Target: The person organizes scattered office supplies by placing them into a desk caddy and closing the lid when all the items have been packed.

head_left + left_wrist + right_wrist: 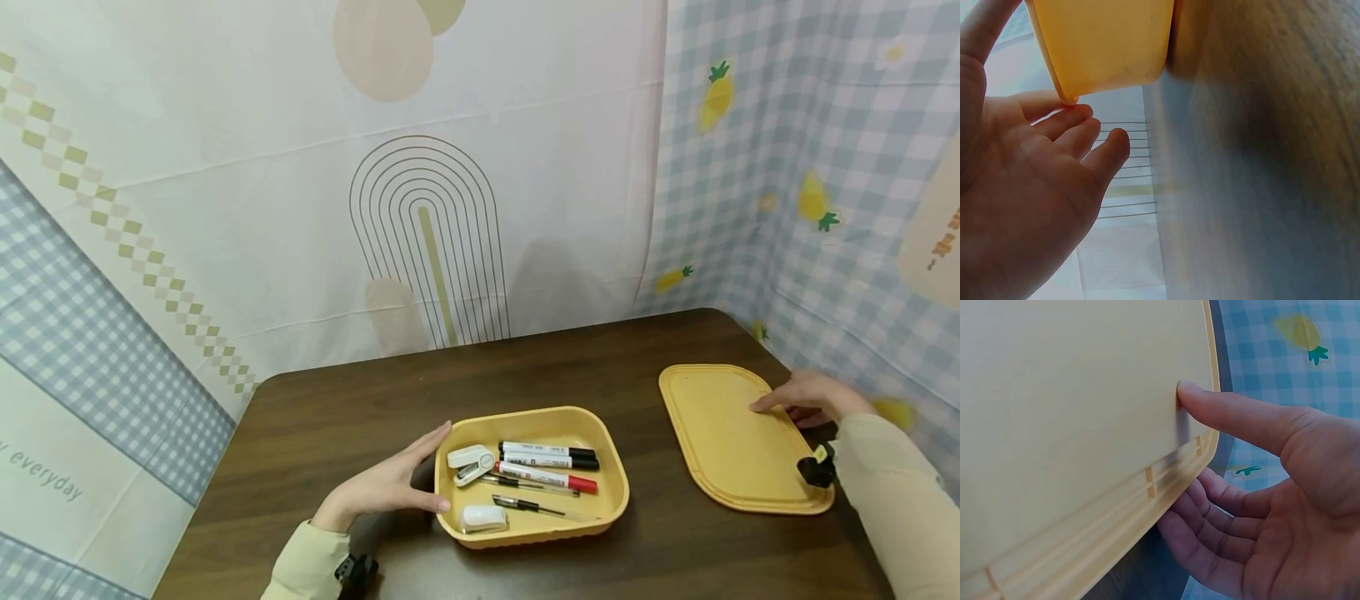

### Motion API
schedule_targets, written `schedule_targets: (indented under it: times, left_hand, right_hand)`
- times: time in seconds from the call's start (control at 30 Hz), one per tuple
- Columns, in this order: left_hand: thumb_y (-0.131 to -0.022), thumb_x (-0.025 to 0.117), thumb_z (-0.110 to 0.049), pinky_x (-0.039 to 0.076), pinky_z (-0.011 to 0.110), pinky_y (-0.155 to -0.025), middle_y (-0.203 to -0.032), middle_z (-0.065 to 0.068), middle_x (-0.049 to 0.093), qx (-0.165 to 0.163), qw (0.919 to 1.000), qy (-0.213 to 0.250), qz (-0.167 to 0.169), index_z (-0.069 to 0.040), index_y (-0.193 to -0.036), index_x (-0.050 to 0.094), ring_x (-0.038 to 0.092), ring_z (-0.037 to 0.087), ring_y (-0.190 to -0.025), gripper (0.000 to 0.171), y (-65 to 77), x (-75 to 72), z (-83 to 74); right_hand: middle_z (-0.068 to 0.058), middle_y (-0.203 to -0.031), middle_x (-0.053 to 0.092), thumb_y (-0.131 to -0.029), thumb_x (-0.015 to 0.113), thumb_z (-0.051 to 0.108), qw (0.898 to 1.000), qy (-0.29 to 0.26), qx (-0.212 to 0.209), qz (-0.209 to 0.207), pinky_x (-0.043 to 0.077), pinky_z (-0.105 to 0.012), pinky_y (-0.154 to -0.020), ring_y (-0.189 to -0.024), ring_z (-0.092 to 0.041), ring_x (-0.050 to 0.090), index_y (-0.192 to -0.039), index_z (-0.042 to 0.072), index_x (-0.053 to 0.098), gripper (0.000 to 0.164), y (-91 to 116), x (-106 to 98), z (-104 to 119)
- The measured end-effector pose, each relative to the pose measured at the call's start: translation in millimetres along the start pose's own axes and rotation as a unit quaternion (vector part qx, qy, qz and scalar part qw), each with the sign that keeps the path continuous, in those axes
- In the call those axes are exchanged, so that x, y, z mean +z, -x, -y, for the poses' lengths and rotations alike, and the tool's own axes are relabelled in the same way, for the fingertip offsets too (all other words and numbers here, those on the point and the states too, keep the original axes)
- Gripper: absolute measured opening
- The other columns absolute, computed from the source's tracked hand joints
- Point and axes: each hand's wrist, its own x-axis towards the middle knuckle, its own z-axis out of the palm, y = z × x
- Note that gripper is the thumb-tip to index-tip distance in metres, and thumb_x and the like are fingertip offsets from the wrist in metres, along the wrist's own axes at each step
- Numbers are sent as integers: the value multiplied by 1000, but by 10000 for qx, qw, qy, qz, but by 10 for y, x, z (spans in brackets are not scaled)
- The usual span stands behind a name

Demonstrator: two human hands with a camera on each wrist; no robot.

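Note:
A yellow rectangular storage box (617, 500) stands on the table, holding stationery. My left hand (393, 482) is spread along its left end, thumb and fingertips touching the rim. The palm and loosely bent fingers (1110, 153) show beside the box wall (1107, 44) in the left wrist view. To the right is a flat yellow lid (731, 433) with rounded corners. My right hand (813, 398) pinches its right edge, thumb on the upper face and the other fingers beneath. The right wrist view shows this grip of the hand (1260, 487) near a corner of the lid (1085, 425).
Inside the box lie a white stapler (470, 463), two black-capped markers (536, 448), a red-capped marker (543, 475), two pens (536, 507) and a small white item (483, 518). A dark wooden table (360, 400) meets patterned cloth walls (570, 167) at the back and sides.

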Motion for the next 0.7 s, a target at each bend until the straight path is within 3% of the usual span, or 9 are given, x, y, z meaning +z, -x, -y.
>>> schedule_targets:
  times: [0.2,0.37,0.53,0.7]
  left_hand:
    - [-85,82,-39,17,56,-118,-169,6,10,21,10000,18,-38,-13,-163,14,9,25,-153,106,-9,-5,15]
    - [-85,82,-39,16,56,-118,-169,6,9,31,10000,46,-61,-14,-163,14,8,22,-152,107,-6,-11,1]
    - [-85,82,-39,17,56,-118,-169,2,10,16,10000,28,-59,-15,-163,14,9,22,-152,106,-9,1,12]
    - [-85,82,-39,17,57,-118,-169,5,10,35,10000,41,-57,-14,-163,14,9,23,-152,106,-20,5,8]
  right_hand:
    - [-47,-137,32,-93,71,43,9997,83,-96,191,55,-46,-87,-113,-49,56,-138,-31,20,101,11,-34,45]
    - [-46,-143,31,-96,66,45,9990,176,-295,278,55,-47,-90,-122,-53,50,-139,-28,30,92,-3,-44,74]
    - [-46,-145,27,-98,63,45,9985,168,-395,347,53,-49,-92,-127,-57,43,-142,-27,26,93,-8,-23,87]
    - [-42,-144,34,-99,61,45,9982,154,-505,297,54,-47,-90,-122,-51,51,-144,-24,28,89,-47,3,111]
